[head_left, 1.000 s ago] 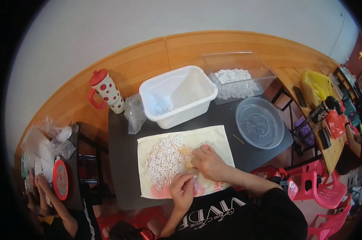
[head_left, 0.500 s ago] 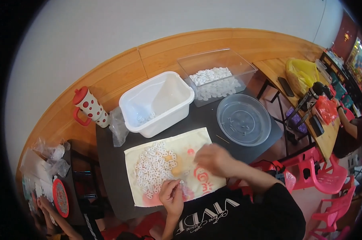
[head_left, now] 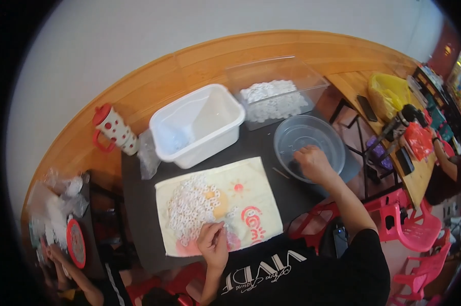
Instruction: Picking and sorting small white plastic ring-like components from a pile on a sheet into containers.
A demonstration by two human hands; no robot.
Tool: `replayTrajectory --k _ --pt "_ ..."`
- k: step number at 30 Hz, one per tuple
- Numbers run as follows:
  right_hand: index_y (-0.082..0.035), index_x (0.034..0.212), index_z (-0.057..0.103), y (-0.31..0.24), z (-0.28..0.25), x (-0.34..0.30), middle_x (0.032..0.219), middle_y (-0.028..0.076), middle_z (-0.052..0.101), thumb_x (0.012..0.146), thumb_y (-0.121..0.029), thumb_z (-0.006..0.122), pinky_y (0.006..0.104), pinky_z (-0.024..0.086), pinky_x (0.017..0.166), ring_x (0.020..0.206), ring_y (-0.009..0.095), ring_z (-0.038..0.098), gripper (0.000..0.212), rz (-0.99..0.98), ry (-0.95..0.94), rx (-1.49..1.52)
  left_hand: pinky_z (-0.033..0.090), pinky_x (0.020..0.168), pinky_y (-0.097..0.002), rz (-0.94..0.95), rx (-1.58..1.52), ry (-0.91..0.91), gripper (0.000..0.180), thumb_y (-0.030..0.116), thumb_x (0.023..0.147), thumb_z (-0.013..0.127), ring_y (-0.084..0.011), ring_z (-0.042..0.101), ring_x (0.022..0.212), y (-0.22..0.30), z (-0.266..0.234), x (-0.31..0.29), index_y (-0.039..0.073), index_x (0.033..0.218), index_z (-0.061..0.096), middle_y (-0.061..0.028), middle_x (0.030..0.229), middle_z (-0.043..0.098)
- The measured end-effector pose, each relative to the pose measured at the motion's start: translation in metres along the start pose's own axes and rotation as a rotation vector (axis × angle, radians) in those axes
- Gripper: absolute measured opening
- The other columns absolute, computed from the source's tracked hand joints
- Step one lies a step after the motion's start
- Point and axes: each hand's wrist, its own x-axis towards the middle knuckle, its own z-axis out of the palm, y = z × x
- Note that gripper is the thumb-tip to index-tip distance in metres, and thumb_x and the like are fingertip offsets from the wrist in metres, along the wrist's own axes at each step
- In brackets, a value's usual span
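A pale yellow printed cloth [head_left: 269, 196] lies on the dark table with a heap of small white ring-shaped pieces [head_left: 189, 211] on its left half. At the heap's near right edge is my left hand [head_left: 213, 247], thumb and fingers pinched together. Something small and whitish shows at its fingertips, too small to name. My right hand [head_left: 312, 162] reaches over the rim of a round clear tub [head_left: 307, 130], fingers curled down inside it. Whatever those fingers may hold is hidden. A few tiny bits lie in the tub.
Behind the cloth stand a white basin [head_left: 197, 135] and a clear box [head_left: 276, 99] of white pieces. A spotted tumbler [head_left: 116, 130] and a plastic bag [head_left: 149, 153] are at left. Another person's hands [head_left: 54, 255] work near a red tray [head_left: 76, 244]. Pink chairs [head_left: 414, 224] stand right.
My right hand has moved from above the cloth to the right and away from me, into the round tub. My left hand stays pinched beside the heap. The view has shifted slightly.
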Motion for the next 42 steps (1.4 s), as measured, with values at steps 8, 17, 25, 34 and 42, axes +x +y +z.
replayTrajectory --k 8,17,25,34,42 --pt "-0.005 0.079 0.059 -0.007 -0.008 0.011 0.079 0.013 0.061 0.068 -0.001 0.06 0.0441 0.05 0.076 0.081 0.034 0.064 0.012 -0.142 -0.116 -0.096 0.043 0.062 -0.0229 -0.003 -0.025 0.015 0.021 -0.01 0.083 0.066 -0.0127 0.058 0.07 0.0 0.005 0.001 -0.003 0.102 0.071 -0.0085 0.084 0.062" --pt "-0.001 0.084 0.063 -0.011 -0.013 0.009 0.082 0.017 0.061 0.073 0.005 0.057 0.0441 0.05 0.074 0.083 0.037 0.063 0.014 -0.014 0.017 0.053 0.045 0.063 -0.0237 -0.013 -0.012 -0.008 0.02 -0.009 0.084 0.066 -0.0143 0.059 0.071 0.005 0.001 0.002 -0.003 0.103 0.07 -0.0092 0.085 0.062" --pt "0.002 0.091 0.062 -0.113 -0.012 0.005 0.09 0.004 0.061 0.089 0.006 0.062 0.025 0.046 0.078 0.087 0.01 0.057 0.004 0.12 -0.173 1.3 0.045 0.064 -0.0241 -0.004 -0.122 -0.088 0.024 -0.008 0.086 0.065 -0.0142 0.057 0.072 0.006 0.019 0.012 -0.002 0.109 0.069 -0.0086 0.085 0.061" --pt "0.0 0.097 0.058 -0.162 0.015 0.011 0.088 0.011 0.06 0.088 0.006 0.059 0.0313 0.048 0.071 0.079 0.024 0.06 0.011 -0.153 -0.268 1.083 0.045 0.069 -0.0211 -0.096 -0.288 -0.116 0.043 -0.009 0.089 0.06 -0.0091 0.054 0.082 -0.01 0.027 0.002 -0.003 0.132 0.056 -0.0055 0.096 0.058" --pt "0.0 0.097 0.059 -0.163 0.011 0.018 0.087 0.012 0.059 0.087 0.005 0.061 0.0337 0.047 0.07 0.078 0.028 0.059 0.012 -0.212 -0.288 1.058 0.047 0.071 -0.0216 -0.102 -0.27 -0.124 0.045 -0.011 0.089 0.058 -0.0103 0.055 0.084 -0.008 0.024 0.002 -0.003 0.132 0.055 -0.0066 0.095 0.058"
